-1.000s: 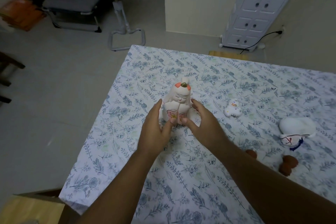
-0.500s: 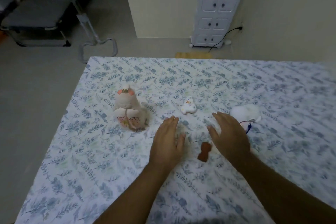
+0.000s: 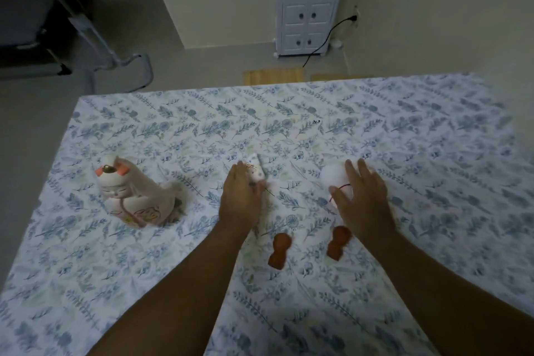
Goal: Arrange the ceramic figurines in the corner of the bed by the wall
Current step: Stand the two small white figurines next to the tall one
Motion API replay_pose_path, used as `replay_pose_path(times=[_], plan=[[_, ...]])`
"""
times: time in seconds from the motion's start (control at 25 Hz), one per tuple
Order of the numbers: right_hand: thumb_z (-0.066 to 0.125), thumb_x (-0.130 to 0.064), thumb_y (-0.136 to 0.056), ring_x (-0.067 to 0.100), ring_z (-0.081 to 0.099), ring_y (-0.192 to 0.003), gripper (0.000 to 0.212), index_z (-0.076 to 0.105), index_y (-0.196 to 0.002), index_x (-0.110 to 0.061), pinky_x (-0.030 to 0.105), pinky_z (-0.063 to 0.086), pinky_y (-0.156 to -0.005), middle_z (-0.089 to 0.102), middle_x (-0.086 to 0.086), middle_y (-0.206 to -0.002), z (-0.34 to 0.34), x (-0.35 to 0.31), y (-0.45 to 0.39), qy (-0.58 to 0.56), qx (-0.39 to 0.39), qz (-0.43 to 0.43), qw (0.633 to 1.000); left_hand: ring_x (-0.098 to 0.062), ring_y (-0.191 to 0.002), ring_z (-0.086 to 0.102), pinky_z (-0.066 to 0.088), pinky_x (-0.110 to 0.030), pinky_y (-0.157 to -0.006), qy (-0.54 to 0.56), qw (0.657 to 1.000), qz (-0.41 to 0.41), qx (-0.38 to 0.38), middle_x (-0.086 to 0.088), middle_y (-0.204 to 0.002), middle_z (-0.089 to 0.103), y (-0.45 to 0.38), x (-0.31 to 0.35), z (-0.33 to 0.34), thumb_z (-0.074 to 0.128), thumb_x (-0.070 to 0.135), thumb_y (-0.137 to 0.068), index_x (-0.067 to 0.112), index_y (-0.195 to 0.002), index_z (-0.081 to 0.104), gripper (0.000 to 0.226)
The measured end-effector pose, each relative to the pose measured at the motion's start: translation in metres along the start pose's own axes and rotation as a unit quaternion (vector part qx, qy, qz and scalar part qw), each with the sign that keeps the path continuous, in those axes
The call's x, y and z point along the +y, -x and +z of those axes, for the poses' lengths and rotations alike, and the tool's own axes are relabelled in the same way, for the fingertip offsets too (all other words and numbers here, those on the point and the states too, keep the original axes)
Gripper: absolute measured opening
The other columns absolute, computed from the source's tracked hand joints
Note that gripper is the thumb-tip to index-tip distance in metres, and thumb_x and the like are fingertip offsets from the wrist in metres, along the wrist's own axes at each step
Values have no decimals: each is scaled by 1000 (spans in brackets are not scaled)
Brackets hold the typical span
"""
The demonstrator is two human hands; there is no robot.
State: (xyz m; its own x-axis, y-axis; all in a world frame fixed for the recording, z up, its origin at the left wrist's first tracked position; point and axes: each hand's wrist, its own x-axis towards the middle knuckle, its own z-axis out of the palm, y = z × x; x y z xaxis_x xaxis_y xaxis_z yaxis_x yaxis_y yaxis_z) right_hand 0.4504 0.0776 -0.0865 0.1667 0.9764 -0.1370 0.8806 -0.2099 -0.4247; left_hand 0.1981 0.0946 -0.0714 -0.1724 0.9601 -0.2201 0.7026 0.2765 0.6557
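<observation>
Reaching for two figurines at once is the step in hand. The left hand (image 3: 239, 199) lies over the small white figurine (image 3: 255, 169) near the middle of the bed (image 3: 404, 130), fingers curled along its left side and seemingly closing on it; whether the grip is firm I cannot tell, as the picture is blurred there. The right hand (image 3: 362, 196) is spread palm-down over the round white figurine (image 3: 335, 176) at about 3 o'clock from the small one, thumb on its near side and fingers over the top — touching it, but not visibly clenched.

The large cat figurine (image 3: 135, 196) stands tilted at 9 o'clock of the left hand, well apart from it and untouched. Two brown figurines (image 3: 278, 251) lie flat on the sheet at 6 o'clock of the hands, one between the forearms and the other just beside the right wrist.

Both forearms run from the lower edge towards 12 o'clock, wrists low, palms down.

The wall (image 3: 433, 23) meets the bed at about 1 o'clock, so that far corner is probably the goal. The next move, I judge, calls for closing both grips, lifting clear of the soft sheet, and carrying towards 1 o'clock — ceramic pieces set down on bedding may topple.
</observation>
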Motion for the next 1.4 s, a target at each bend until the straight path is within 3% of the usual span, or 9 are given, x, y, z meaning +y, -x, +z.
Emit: replay_pose_path(times=[0.2,0.32,0.4,0.48,0.64,0.88,0.96,1.12,1.4], plan=[[70,-32,-90,40,4,-148,69,39,-151,-24,58,31,-109,5,5,-167,7,-8,-21,-76,27,-39,996,-30,-112,63,55,-47,-94,59,998,-28,-1,-14,-121,64,-14,-7,9,66,20,-96,2,-130,55,40],[85,-19,-77,33,7,-150,89,36,-150,-32,40,30,-110,-8,5,-166,8,-15,-26,-167,43,-22,985,-14,-103,57,45,-4,-86,63,998,-14,26,-7,-124,56,-11,-8,8,77,18,-89,6,-138,56,55],[89,-17,-72,26,15,-150,107,22,-152,-39,37,28,-111,5,4,-166,7,-25,-28,-235,26,36,971,-8,-99,52,36,8,-81,83,995,-11,51,-2,-123,47,-5,-10,4,79,10,-86,9,-144,53,63],[88,-13,-72,18,25,-147,110,19,-153,-42,38,29,-115,25,-2,-163,7,-37,-27,-282,3,31,959,-3,-96,54,38,6,-81,92,993,4,66,0,-122,45,2,-16,-3,77,2,-86,10,-144,54,63],[81,-5,-79,6,21,-144,102,21,-154,-38,33,27,-115,28,-5,-161,12,-68,-17,-257,-38,-51,964,17,-96,48,37,4,-84,67,993,37,94,-3,-130,51,20,-38,-25,74,-4,-85,10,-141,57,60],[72,-5,-87,27,47,-136,90,19,-156,-28,42,46,-105,48,6,-150,38,-143,16,-102,-111,-123,981,-19,-130,50,26,-8,-107,7,990,78,114,-9,-140,59,48,-74,-55,73,-8,-83,7,-139,57,60],[71,-7,-87,29,54,-128,84,23,-156,-22,42,50,-99,54,8,-144,46,-157,27,-49,-93,-146,984,-16,-130,50,27,-11,-108,12,989,87,121,-11,-140,60,53,-82,-59,72,-12,-80,5,-139,57,63],[75,-19,-86,28,33,-144,84,27,-155,-24,44,38,-110,29,7,-161,57,-155,33,-80,-94,-119,985,9,-115,40,36,-15,-105,65,984,80,142,-8,-127,65,57,-94,-58,69,-19,-76,2,-132,61,60],[76,-21,-85,29,52,-129,86,26,-154,-20,48,51,-100,51,10,-145,67,-154,38,-152,-81,-50,984,-17,-127,56,48,-39,-108,130,989,-4,74,-3,-139,60,49,-96,-55,82,5,-81,12,-141,56,66]])
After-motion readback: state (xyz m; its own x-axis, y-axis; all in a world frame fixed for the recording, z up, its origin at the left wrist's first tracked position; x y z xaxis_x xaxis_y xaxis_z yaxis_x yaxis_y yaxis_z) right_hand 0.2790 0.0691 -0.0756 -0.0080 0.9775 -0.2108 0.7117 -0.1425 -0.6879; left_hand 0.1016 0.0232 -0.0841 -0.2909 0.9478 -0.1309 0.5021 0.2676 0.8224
